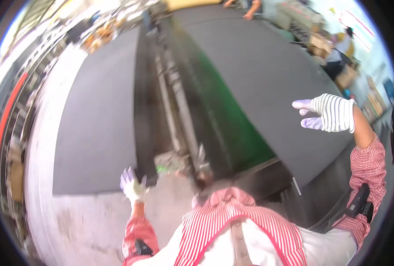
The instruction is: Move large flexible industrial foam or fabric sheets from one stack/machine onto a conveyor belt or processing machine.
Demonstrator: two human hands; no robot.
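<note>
My left hand, in a pale glove with lilac fingers, is at the near edge of a dark grey sheet lying on the left. Its fingers are spread and hold nothing; whether they touch the sheet I cannot tell. Over a second large dark grey sheet on the right is my right hand, in a striped white and lilac glove. Those fingers point left, stretched out and apart, with nothing in them. Checked red and white sleeves cover both forearms.
Between the sheets runs a long gap with blurred metal rails and a green strip. Beyond the far end, a co-worker's hand reaches over the right sheet. Another person is at the far right near cardboard boxes.
</note>
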